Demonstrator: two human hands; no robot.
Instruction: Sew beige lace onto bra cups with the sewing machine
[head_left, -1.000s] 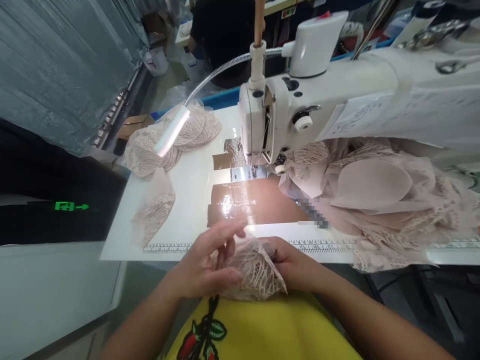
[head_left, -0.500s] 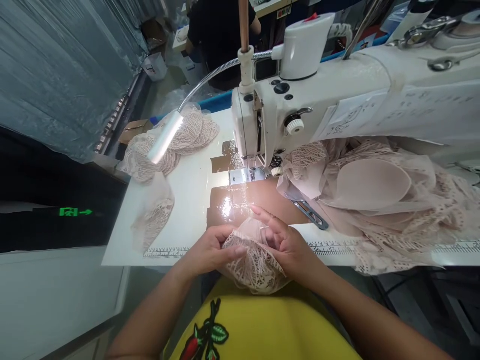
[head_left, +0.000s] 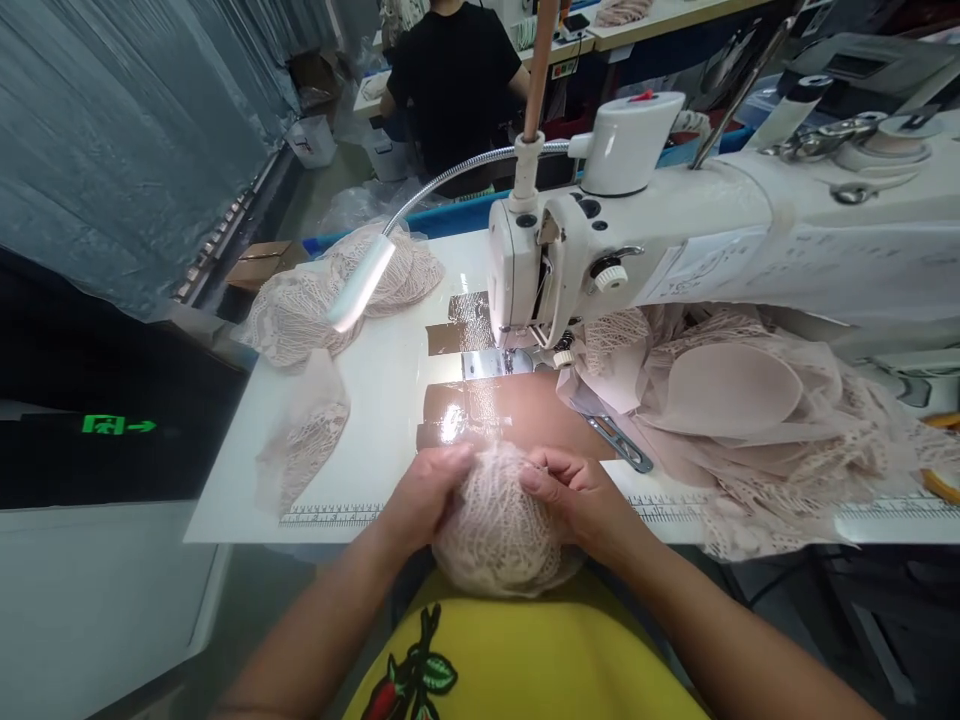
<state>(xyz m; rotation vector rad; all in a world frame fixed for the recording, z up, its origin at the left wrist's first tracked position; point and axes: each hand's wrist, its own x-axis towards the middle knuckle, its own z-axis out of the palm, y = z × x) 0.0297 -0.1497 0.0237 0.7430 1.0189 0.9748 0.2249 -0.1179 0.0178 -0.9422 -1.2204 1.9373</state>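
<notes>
A rounded, pale pink lace bra cup (head_left: 501,530) is stretched between my two hands at the front edge of the sewing table (head_left: 375,420). My left hand (head_left: 427,495) pinches its left upper edge. Closed on the opposite edge is my right hand (head_left: 577,495), thumb on top of the lace. The sewing machine (head_left: 525,270) stands just beyond, and its needle area is apart from the lace. To the right of my right hand lie grey thread snips (head_left: 622,440), partly over brown tape (head_left: 517,400) on the table.
A heap of lace pieces with a smooth cup (head_left: 735,385) fills the right side. Stacked lace cups (head_left: 300,310) and a single lace piece (head_left: 311,430) lie left, under a lit lamp (head_left: 364,280). A printed ruler (head_left: 330,513) runs along the front edge. Behind sits a person (head_left: 457,80).
The lace cup has turned so its rounded lace face shows. My right fingers, spread before, now pinch its edge. The view has tilted up a little.
</notes>
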